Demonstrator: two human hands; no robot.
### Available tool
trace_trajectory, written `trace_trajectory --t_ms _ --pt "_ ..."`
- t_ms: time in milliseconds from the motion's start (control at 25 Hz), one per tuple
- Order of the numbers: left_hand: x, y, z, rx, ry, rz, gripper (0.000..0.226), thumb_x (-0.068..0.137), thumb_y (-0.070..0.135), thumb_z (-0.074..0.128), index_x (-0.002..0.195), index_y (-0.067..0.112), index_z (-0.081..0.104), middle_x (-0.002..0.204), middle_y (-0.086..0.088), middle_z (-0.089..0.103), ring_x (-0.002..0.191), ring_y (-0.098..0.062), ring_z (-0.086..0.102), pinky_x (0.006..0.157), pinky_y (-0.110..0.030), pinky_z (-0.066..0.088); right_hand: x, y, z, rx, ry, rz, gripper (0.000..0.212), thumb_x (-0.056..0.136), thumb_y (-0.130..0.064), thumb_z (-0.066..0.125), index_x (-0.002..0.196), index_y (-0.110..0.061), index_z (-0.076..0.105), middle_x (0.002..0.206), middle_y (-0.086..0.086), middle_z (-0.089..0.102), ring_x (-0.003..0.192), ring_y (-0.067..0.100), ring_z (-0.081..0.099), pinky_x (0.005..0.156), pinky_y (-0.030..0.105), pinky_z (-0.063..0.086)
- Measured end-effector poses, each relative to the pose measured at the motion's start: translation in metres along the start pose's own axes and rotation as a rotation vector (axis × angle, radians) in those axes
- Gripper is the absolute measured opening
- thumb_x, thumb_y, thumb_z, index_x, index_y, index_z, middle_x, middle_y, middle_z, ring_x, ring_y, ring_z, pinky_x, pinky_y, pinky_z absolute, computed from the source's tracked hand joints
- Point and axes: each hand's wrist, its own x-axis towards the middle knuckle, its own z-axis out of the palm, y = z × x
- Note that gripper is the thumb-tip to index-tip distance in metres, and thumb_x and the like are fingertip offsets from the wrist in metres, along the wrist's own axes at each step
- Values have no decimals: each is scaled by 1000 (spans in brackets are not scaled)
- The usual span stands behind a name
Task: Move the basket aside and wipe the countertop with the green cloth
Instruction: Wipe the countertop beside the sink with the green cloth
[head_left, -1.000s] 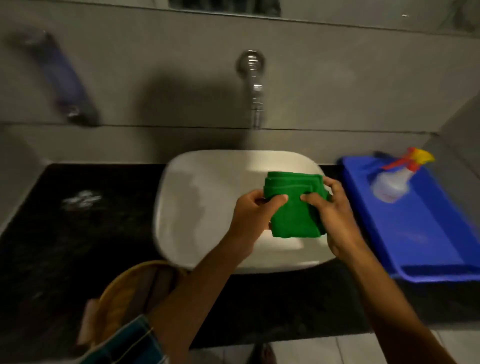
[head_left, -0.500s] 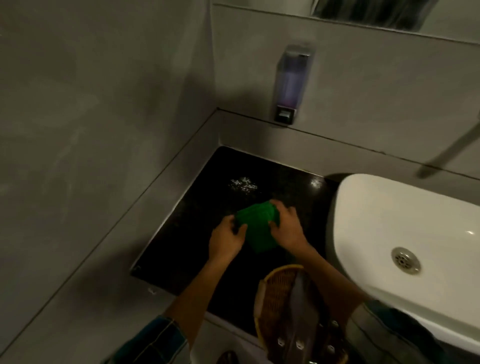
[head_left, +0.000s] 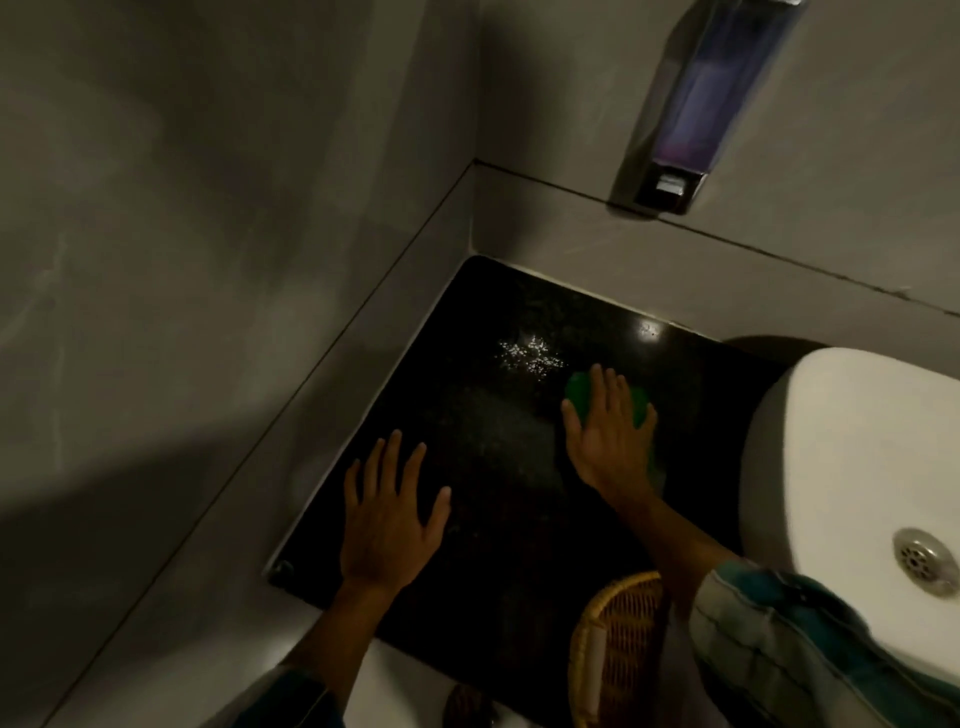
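Observation:
The folded green cloth (head_left: 640, 402) lies on the black countertop (head_left: 493, 431), close to the white basin. My right hand (head_left: 605, 434) presses flat on top of it with fingers spread, covering most of it. My left hand (head_left: 387, 512) rests flat and empty on the countertop near its front left corner. A patch of white specks (head_left: 530, 356) sits on the stone just beyond the cloth. The woven yellow basket (head_left: 615, 649) stands at the countertop's front edge, partly under my right forearm.
The white basin (head_left: 841, 467) with its metal drain (head_left: 924, 560) borders the countertop on the right. Grey walls close the left and back sides. A soap dispenser (head_left: 685, 104) hangs on the back wall above.
The view swung from the basin to the left countertop. The cloth went from both hands down onto the stone; my right hand now presses it flat and my left hand let go.

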Motion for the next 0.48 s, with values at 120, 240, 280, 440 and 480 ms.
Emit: trace_trajectory --t_ms 120,240,280,440,480 --pt "2 -3 6 6 12 -4 65 90 61 33 143 24 38 156 -10 33 144 -30 28 116 -53 22 44 -33 5 90 48 171 63 97 -46 26 150 -13 17 160 10 18 148 23 10 115 61 2" --pt "0 -2 7 18 34 2 65 91 61 34 143 24 39 156 -9 33 144 -29 28 115 -52 23 76 -67 9 104 11 97 63 96 -43 29 149 -10 21 160 11 18 148 24 9 114 62 2" --pt "0 -2 6 19 41 1 64 91 61 35 143 23 40 156 -9 34 144 -29 29 115 -52 23 83 -80 12 97 -7 54 63 95 -42 29 149 -10 22 160 11 18 148 24 9 114 62 2" --pt "2 0 2 4 50 -9 63 89 58 40 141 22 43 154 -10 37 141 -29 32 114 -52 24 64 -119 23 -14 -106 -298 63 94 -43 28 150 -15 21 160 7 18 148 20 10 114 60 5" --pt "1 1 0 8 50 -10 63 89 58 39 140 22 43 153 -10 38 141 -29 33 114 -51 24 47 -119 24 -53 -107 -404 62 94 -43 28 150 -16 21 160 6 21 148 20 13 114 60 8"
